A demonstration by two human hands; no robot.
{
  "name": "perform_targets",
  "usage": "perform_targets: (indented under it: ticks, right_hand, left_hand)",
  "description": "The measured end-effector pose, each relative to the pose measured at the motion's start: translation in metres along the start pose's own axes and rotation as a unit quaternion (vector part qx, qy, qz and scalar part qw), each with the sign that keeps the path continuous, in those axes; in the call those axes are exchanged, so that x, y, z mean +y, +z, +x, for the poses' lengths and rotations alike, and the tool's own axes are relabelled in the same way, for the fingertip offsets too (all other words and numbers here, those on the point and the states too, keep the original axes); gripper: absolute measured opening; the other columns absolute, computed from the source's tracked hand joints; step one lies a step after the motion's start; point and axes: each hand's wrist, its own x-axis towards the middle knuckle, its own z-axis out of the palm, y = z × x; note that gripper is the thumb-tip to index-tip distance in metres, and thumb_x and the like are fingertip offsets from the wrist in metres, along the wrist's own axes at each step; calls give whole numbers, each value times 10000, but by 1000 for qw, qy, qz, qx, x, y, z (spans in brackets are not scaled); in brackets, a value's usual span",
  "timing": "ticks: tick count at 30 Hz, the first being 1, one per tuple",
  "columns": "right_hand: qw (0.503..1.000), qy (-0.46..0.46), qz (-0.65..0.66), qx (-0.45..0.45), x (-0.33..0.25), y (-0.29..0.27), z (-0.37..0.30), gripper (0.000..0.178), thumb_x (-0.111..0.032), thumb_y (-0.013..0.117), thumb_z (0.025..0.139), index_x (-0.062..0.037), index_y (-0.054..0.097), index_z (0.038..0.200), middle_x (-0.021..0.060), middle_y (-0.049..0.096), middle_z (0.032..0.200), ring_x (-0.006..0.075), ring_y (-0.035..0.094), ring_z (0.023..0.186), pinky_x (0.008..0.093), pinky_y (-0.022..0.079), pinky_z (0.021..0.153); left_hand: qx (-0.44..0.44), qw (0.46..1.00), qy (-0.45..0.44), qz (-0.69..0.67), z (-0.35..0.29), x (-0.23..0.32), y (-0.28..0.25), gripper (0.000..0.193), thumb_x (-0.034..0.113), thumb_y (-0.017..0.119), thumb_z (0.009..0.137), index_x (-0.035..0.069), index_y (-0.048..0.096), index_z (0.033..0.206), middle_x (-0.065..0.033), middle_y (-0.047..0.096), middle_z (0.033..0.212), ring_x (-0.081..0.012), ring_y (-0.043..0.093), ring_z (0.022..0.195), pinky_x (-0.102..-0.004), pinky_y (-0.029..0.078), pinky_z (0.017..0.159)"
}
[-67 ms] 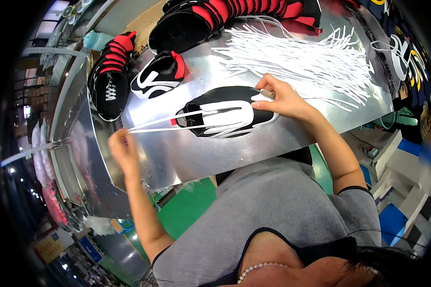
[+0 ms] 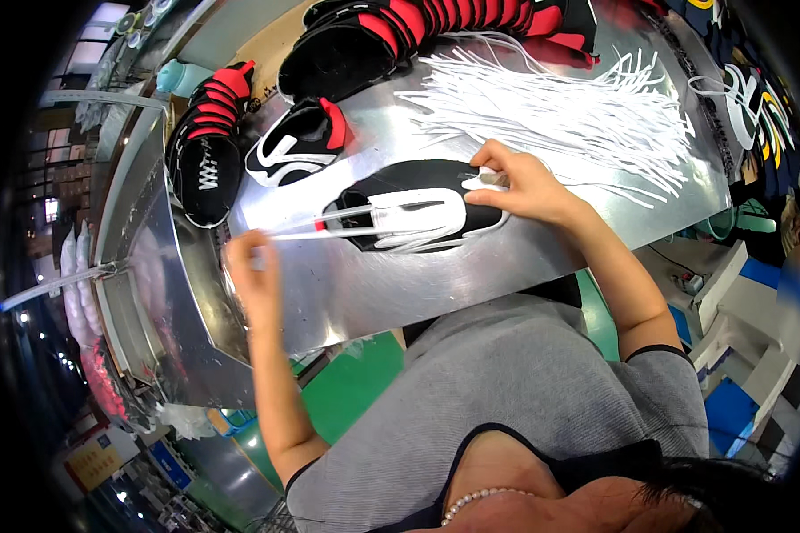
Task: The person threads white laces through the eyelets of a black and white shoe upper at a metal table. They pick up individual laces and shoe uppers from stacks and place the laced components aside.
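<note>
A black shoe upper with a white lace panel lies flat on the metal table in front of me. From its opening, white shoelaces run left to my left hand, whose closed fingers hold their ends; motion smears this hand. At the upper's right end, my right hand pinches a small white and metallic piece, its kind not clear, against the black material. Just beyond lies another upper, black with white stripes and a red heel.
A bundle of loose white shoelaces spreads across the table at the far right. Stacked black and red uppers line the back edge. Another stack stands at the far left, its front upper laced. A pale blue bottle is behind it.
My left hand has moved right, closer to the shoe upper, with the shoelaces still in it. My right hand stays almost in place.
</note>
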Motion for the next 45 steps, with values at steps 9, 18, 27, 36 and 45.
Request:
perform_targets:
  ticks: [9,18,27,36,45]
  right_hand:
    - [990,-17,85,112,-40,1,-6,273,-263,756,842,-68,704,1025,49,653,841,167,636,735,290,475,642]
    - [885,80,457,37,-71,26,-14,142,-117,565,964,-46,602,1081,27,597,928,26,436,593,190,328,532]
    - [821,80,564,43,-47,47,-1,88,-88,589,933,-72,503,939,82,658,891,29,433,577,196,293,490]
    - [909,161,382,43,-61,53,-11,192,-122,665,925,-65,547,1065,23,656,766,25,469,558,186,355,503]
    - [974,105,190,60,-73,55,-17,229,-147,673,905,-24,523,1025,109,693,779,219,675,727,325,502,688]
  left_hand:
    - [-143,953,236,-123,51,128,23,134,-9,722,750,31,659,862,-136,585,1316,-276,555,1109,-366,432,912]
    - [-190,973,97,-91,26,116,61,124,101,710,844,11,658,911,-144,676,1018,-323,620,954,-404,484,831]
    - [-463,658,-433,-408,20,90,110,555,523,486,1003,-7,633,1076,-81,682,953,-123,630,816,-262,506,701]
    - [-291,772,-333,-456,-11,113,106,422,417,549,1003,21,671,1084,-40,675,932,-113,609,876,-268,476,795]
    - [-194,823,-226,-484,-22,127,108,224,160,584,993,-32,639,1095,-70,682,948,-113,656,788,-247,525,666]
